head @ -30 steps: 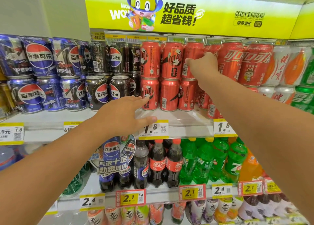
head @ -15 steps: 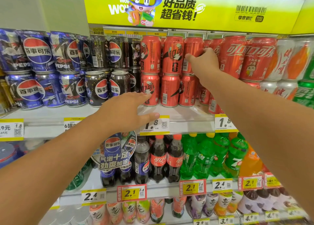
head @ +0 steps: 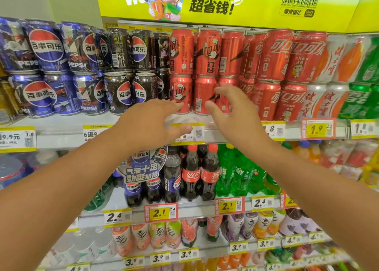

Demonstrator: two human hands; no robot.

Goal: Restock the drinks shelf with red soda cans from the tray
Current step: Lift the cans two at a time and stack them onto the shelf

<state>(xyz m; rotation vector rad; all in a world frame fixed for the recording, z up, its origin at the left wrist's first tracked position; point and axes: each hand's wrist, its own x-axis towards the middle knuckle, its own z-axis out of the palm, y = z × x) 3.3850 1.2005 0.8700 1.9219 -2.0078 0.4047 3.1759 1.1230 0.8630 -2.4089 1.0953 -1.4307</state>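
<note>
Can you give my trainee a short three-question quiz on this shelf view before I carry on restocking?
1. True or false: the right hand is gripping a red soda can.
2. Which cans stand directly left of the red soda cans on the top shelf? A) green cans B) black Pepsi cans C) white and orange cans
3. Fill in: the red soda cans are stacked ___ layers high.

Key:
1. False. Its fingers are spread in front of the lower cans and hold nothing; the left hand is empty too.
2. B
3. two
</note>
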